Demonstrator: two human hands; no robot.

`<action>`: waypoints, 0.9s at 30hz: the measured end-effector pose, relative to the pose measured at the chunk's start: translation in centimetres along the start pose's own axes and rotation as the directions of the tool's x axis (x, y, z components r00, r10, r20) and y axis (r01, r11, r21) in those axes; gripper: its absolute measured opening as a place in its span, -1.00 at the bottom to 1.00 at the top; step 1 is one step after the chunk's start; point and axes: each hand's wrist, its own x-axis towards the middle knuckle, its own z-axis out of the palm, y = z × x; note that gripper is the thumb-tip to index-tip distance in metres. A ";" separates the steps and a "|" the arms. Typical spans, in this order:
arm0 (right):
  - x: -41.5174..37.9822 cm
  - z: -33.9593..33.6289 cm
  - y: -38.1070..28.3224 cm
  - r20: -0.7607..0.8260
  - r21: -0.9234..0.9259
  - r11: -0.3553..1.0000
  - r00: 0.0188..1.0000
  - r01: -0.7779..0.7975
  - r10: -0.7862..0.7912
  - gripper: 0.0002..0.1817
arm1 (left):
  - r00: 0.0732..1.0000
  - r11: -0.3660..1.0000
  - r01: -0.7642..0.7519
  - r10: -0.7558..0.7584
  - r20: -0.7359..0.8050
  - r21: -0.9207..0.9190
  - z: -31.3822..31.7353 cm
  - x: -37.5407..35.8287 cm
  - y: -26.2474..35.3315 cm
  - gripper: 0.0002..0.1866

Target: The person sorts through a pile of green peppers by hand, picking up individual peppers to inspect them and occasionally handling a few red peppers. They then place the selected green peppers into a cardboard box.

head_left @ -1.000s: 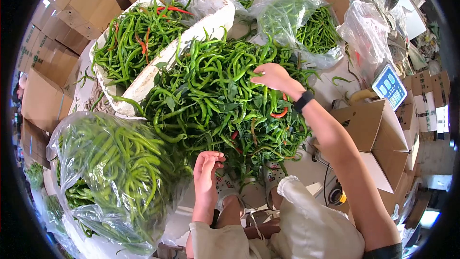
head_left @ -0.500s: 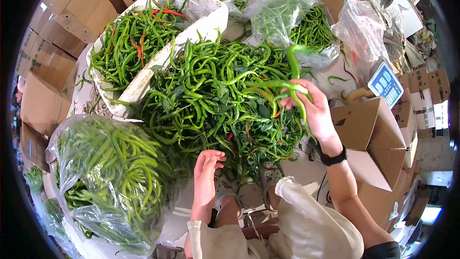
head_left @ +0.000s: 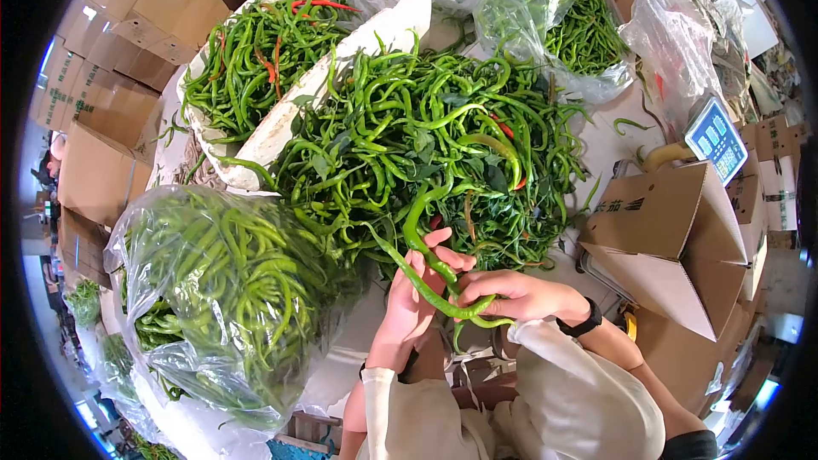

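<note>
Green peppers (head_left: pixel 434 277), a few long ones, held between both hands low in centre of view, just in front of the person's knees. Right hand (head_left: pixel 511 294) closed around their stem ends, grip tight, black wristband on that wrist. Left hand (head_left: pixel 413 294) open, palm up, fingers (head_left: pixel 447 255) spread under the peppers and touching them; not closed on them. Pepper tips point up toward the big loose pile of green peppers (head_left: pixel 426 145), a few red ones mixed in. White foam box (head_left: pixel 256 140) of peppers beyond the pile on the left. Clear plastic bag (head_left: pixel 221 290) stuffed with peppers just left of the left hand. Another bag of peppers (head_left: pixel 562 30) at top. Cardboard box (head_left: pixel 665 230) right of the hands, digital scale (head_left: pixel 716 138) behind it.
</note>
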 end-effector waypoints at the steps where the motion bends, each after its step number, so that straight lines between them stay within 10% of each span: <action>1: 0.0 -0.1 -0.1 0.005 -0.069 0.997 0.999 0.041 -0.040 -0.71 | 0.992 0.998 0.004 0.005 -0.124 0.068 1.0 -0.1 0.2 -0.43; 4: -0.5 -0.9 -0.2 -0.004 -0.149 0.973 0.984 0.176 -0.179 -0.70 | 0.988 0.993 -0.108 0.102 -0.116 -0.050 0.8 0.3 0.1 -0.56; 8: -3.5 -1.0 -0.3 -0.242 0.448 0.883 0.970 0.139 -0.031 -0.74 | 0.974 0.915 -0.154 0.077 -0.212 -0.373 -0.2 0.1 0.5 -0.63; 12: -3.1 -1.8 -0.4 -0.486 0.497 0.763 0.861 0.415 -0.151 -0.84 | 0.980 0.921 -0.164 0.111 -0.165 -0.353 -0.2 0.1 0.6 -0.67; 25: -3.5 -3.5 -0.6 -0.597 0.448 0.760 0.790 0.471 -0.138 -0.74 | 0.989 0.973 -0.125 0.106 -0.104 -0.195 0.0 0.0 0.4 -0.72; 27: -3.7 -3.7 -0.7 -0.597 0.403 0.812 0.794 0.421 -0.115 -0.72 | 0.983 0.977 0.062 -0.025 -0.179 0.206 0.8 -0.2 1.1 -0.69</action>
